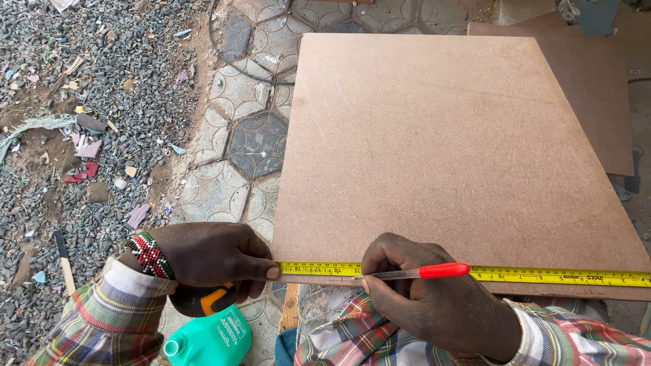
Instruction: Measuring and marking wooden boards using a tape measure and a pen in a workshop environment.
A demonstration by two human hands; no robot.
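Observation:
A large brown fibreboard panel lies flat in front of me. A yellow tape measure blade runs along its near edge, from the left corner off to the right. My left hand grips the yellow-and-black tape case below the board's left corner, its thumb pressing the blade onto the edge. My right hand holds a pen with a red cap, lying across the tape with its tip pointing left at the blade. A beaded bracelet is on my left wrist.
A green plastic bottle stands below my left hand. Patterned paving tiles lie left of the board, with gravel and scraps beyond. More brown boards lie under the panel at the right.

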